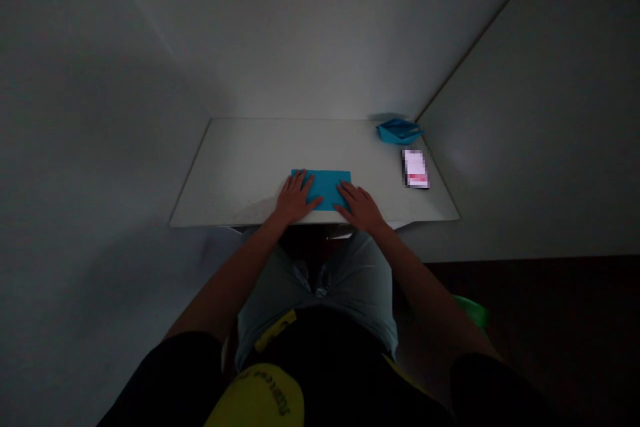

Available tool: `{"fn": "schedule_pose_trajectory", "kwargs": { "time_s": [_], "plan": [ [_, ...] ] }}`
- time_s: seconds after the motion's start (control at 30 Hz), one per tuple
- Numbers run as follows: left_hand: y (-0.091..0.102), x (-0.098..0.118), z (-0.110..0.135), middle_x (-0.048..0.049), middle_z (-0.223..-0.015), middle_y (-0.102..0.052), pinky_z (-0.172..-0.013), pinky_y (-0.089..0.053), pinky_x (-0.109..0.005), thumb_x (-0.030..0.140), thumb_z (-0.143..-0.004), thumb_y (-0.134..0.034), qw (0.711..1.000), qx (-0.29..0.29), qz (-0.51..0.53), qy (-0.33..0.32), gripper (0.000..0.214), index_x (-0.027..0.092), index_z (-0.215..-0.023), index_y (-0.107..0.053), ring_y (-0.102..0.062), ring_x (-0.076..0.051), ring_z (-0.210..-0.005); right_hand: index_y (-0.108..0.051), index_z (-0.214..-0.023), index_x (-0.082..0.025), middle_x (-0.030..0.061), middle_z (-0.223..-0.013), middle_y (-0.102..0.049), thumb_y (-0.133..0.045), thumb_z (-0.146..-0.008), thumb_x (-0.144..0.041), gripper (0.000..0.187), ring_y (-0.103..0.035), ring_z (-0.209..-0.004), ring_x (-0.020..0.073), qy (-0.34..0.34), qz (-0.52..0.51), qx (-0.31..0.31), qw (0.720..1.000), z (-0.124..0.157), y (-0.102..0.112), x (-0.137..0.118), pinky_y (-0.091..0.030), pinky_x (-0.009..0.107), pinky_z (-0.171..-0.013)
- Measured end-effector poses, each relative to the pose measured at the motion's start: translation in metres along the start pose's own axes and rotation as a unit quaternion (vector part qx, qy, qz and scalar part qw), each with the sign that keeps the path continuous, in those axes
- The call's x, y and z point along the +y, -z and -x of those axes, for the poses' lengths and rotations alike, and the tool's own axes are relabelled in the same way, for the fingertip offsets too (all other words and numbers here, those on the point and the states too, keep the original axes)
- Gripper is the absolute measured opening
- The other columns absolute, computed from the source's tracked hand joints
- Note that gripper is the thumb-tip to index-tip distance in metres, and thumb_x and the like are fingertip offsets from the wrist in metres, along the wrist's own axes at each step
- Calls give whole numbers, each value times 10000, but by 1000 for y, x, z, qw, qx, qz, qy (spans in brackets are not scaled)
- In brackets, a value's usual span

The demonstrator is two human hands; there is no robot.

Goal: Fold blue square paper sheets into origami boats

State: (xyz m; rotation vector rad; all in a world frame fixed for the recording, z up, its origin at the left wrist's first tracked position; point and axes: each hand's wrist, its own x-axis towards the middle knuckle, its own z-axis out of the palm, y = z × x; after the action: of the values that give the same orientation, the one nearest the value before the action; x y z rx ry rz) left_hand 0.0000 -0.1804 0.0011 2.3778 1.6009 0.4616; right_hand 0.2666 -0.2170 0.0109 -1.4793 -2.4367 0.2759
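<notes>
A flat blue sheet of paper [326,188] lies on the white table [240,167] in front of me, close to its near edge. My left hand [295,196] rests flat on the paper's left side, fingers spread and thumb pointing inward. On the right side, my right hand [362,207] touches the paper with its fingers stretched out. Parts of the sheet's left and right sides are covered by the hands. A folded blue paper boat [399,133] stands at the table's far right corner, apart from both hands.
A phone [416,169] with a lit, blurred screen lies at the table's right side, below the boat. Walls border the table at the back and on the right. Something green [471,311] is on the dark floor at lower right.
</notes>
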Motion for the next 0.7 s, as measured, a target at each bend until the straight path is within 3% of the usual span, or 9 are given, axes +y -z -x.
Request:
{"fn": "schedule_pose_trajectory", "kwargs": {
  "time_s": [0.1,0.23,0.3,0.33,0.43,0.5,0.53,0.6,0.7],
  "plan": [
    [10,-2,7,-208,-1820,-276,-1401,-158,-558,627,-1050,-559,998,-30,-44,-17,854,123,-1717,-384,-225,-379,-1710,-403,-1714,-179,180,-1779,-385,-546,-1086,-612,776,-413,-1635,340,13,12,-3,1000,13,1,5,-302,582,-1344],
    [19,-2,45,-225,-1829,-232,-1401,-145,-562,748,-985,-604,992,-49,-82,-87,1024,115,-1740,-325,-196,-380,-1718,-347,-1739,-158,194,-1786,-366,-706,-972,-668,988,-391,-1638,376,48,20,2,999,42,-3,4,-274,592,-1350],
    [23,-6,67,-223,-1829,-232,-1390,-167,-591,741,-913,-715,987,-58,-77,-128,1091,140,-1741,-336,-211,-400,-1711,-394,-1724,-192,174,-1764,-420,-753,-969,-541,906,-428,-1614,375,54,10,3,999,57,-3,4,-310,586,-1325],
    [25,-9,77,-202,-1825,-260,-1383,-190,-593,667,-915,-753,985,-63,-69,-142,1021,179,-1729,-379,-245,-391,-1702,-453,-1696,-216,160,-1741,-465,-747,-981,-450,808,-463,-1590,368,52,-2,3,999,63,-1,4,-343,577,-1301],
    [33,-17,91,-128,-1675,-561,-1336,-308,-550,383,-994,-697,987,-66,-4,-145,544,282,-1527,-658,-500,-321,-1573,-720,-1451,-269,128,-1524,-699,-674,-1017,-301,437,-632,-1418,347,22,-74,20,997,69,9,7,-434,549,-1198],
    [41,-18,85,-105,-1333,-797,-1232,-438,-508,363,-1041,-612,993,-40,63,-90,295,259,-1238,-806,-705,-290,-1306,-820,-1218,-259,112,-1235,-826,-626,-1063,-389,280,-744,-1180,320,-31,-153,48,987,60,20,9,-505,511,-1098],
    [46,-18,77,-92,-1141,-837,-1142,-507,-477,411,-1061,-577,993,-22,101,-50,303,236,-1101,-822,-753,-278,-1145,-829,-1143,-249,99,-1114,-841,-602,-1078,-469,323,-763,-1070,304,-60,-200,62,976,51,26,10,-540,485,-1038],
    [56,-15,54,-63,-894,-805,-909,-578,-396,538,-1073,-528,984,9,178,29,445,204,-935,-787,-739,-252,-900,-813,-1115,-230,77,-1041,-835,-566,-1069,-628,471,-758,-968,286,-102,-296,84,946,28,36,14,-588,427,-919],
    [64,-13,17,-35,-834,-751,-720,-529,-327,621,-1045,-534,966,34,239,92,494,192,-910,-740,-678,-221,-779,-774,-1184,-221,59,-1084,-819,-582,-1025,-703,543,-743,-975,276,-111,-365,100,919,-12,40,23,-600,394,-877]
  ]
}}
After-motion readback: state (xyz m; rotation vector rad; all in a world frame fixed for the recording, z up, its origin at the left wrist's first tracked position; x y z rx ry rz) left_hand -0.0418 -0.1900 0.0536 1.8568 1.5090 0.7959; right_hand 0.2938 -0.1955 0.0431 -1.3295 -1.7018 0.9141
